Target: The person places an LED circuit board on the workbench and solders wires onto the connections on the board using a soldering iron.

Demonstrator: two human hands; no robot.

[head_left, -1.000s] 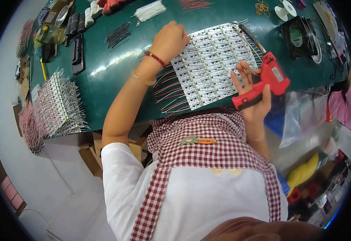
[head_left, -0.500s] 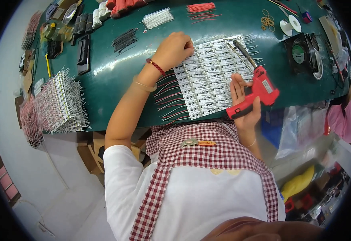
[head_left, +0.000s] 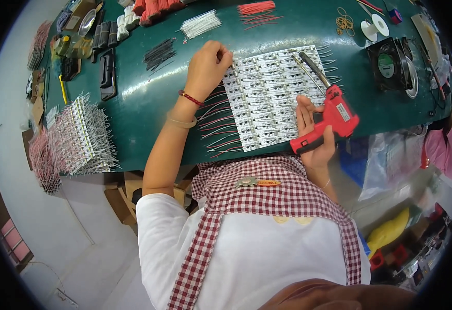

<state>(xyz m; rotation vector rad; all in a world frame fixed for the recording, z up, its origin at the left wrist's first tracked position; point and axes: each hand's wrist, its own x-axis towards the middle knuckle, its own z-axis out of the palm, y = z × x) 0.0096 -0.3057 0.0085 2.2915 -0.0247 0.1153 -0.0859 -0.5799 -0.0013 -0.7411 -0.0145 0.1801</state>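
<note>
Board (head_left: 272,101): white panel, many small cells, flat on the green table (head_left: 143,116), just in front of the person. Rows of thin pale wires lie across it; loose wire ends (head_left: 218,129), red, white and dark, stick out past its left edge, paler ones past its right.

Left hand (head_left: 209,64) at the board's upper left corner, fingers curled in; cannot tell whether they pinch anything. Red bead bracelet (head_left: 191,97) and pale bangle (head_left: 181,122) on that wrist.

Right hand (head_left: 319,150) clamped on the handle of a red gun (head_left: 340,116), thumb over the grip, by the board's right edge. Its long nozzle slants up and left over the board's upper right part; contact at the tip unclear.

Beyond the board: black wires (head_left: 159,53), white wires (head_left: 200,24), red wires (head_left: 257,8), in separate piles. Far right, black fan (head_left: 386,64); white spool (head_left: 375,27) behind it, rubber bands (head_left: 344,24) near. Far left, stack of wired boards (head_left: 81,137) at the table's near edge.
</note>
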